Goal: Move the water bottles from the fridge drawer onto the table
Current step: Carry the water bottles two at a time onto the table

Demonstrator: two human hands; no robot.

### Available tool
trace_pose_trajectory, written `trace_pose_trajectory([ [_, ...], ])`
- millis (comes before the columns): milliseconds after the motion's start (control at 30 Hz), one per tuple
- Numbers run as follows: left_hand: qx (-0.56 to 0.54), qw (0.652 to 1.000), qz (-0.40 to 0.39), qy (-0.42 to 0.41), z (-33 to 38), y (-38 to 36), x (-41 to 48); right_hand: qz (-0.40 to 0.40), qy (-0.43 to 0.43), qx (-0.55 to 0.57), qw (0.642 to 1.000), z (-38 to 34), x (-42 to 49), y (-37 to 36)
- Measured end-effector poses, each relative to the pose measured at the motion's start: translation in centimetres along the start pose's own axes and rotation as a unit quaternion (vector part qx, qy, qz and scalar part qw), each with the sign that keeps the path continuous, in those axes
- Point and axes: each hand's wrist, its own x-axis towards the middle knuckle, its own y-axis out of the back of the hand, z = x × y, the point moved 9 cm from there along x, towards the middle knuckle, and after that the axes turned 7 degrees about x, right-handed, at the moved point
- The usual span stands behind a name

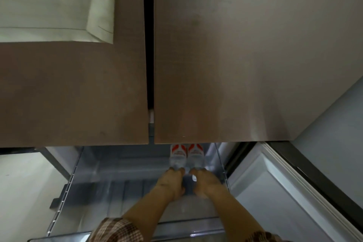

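Two clear water bottles with red and white labels lie side by side at the far right of the open fridge drawer (94, 175), partly under the fridge doors. My left hand (172, 182) grips the near end of the left bottle (177, 156). My right hand (205, 181) grips the near end of the right bottle (196, 154). The bottle caps are hidden inside my fingers.
Two brown fridge doors (235, 55) hang shut above the drawer and cover its far part. The drawer's clear plastic front rim (176, 224) runs across near my forearms. A white open door panel (275, 192) stands at the right. Pale floor (23, 182) lies to the left.
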Motion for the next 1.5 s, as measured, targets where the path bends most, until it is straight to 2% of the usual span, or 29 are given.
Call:
trace_pose_trajectory([
  [67,0.028,0.999,0.016,0.012,-0.5,0.7,-0.1,-0.017,0.02,-0.014,1.0,-0.9,-0.5,0.5],
  [100,0.042,0.999,0.024,0.013,-0.7,1.2,-0.5,-0.017,0.003,0.016,1.0,-1.3,-1.0,1.0],
  [233,0.084,0.994,0.075,-0.013,-1.7,3.3,-3.0,-0.016,0.008,0.025,1.0,-2.9,-2.8,2.3],
  [433,0.065,0.988,0.138,-0.027,-3.6,6.5,-7.4,0.082,0.096,0.046,0.991,-6.3,-7.4,6.4],
  [567,-0.016,0.975,0.219,-0.013,-5.2,9.5,-10.4,0.151,0.149,0.01,0.977,-9.4,-9.5,8.7],
  [700,-0.075,0.96,0.268,-0.012,-6.3,11.8,-12.8,0.17,0.155,0.023,0.973,-11.3,-10.7,10.1],
  [933,-0.06,0.952,0.301,-0.005,-9.1,12.7,-18.4,0.185,0.153,0.104,0.965,-13.1,-13.7,10.9],
  [1100,-0.081,0.931,0.355,-0.001,-11.9,14.1,-25.3,0.211,0.205,0.118,0.948,-19.5,-18.0,11.1],
  [1333,-0.097,0.874,0.475,0.026,-17.5,16.2,-39.8,0.281,0.285,0.152,0.904,-30.6,-27.7,10.4],
  [1500,-0.089,0.854,0.508,0.069,-23.2,14.3,-50.6,0.269,0.356,0.142,0.883,-40.1,-34.7,5.7],
])
